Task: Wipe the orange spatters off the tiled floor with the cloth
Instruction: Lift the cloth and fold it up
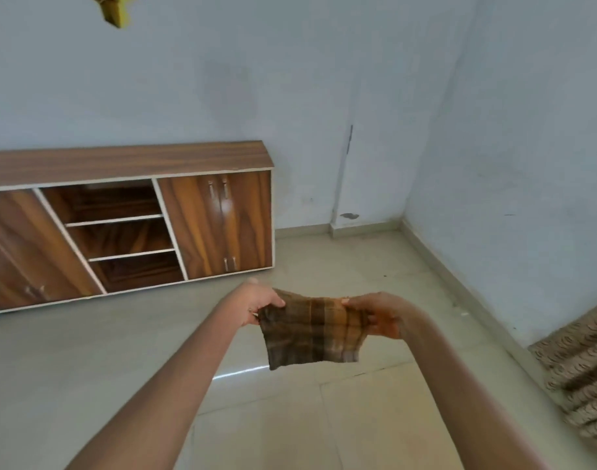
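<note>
A brown checked cloth [312, 329], stained orange toward its right side, hangs stretched between both hands above the floor. My left hand [258, 305] pinches its upper left corner. My right hand [378, 315] grips the upper right corner, and its palm looks smeared orange. The pale tiled floor [290, 418] lies below, glossy with a bright streak of light under the cloth. No orange spatters show on the visible tiles.
A low wooden cabinet [127, 225] with open shelves and closed doors stands against the far wall at left. A patterned mat [582, 371] lies at the right edge by the side wall. A yellow object [115, 10] hangs at the top left.
</note>
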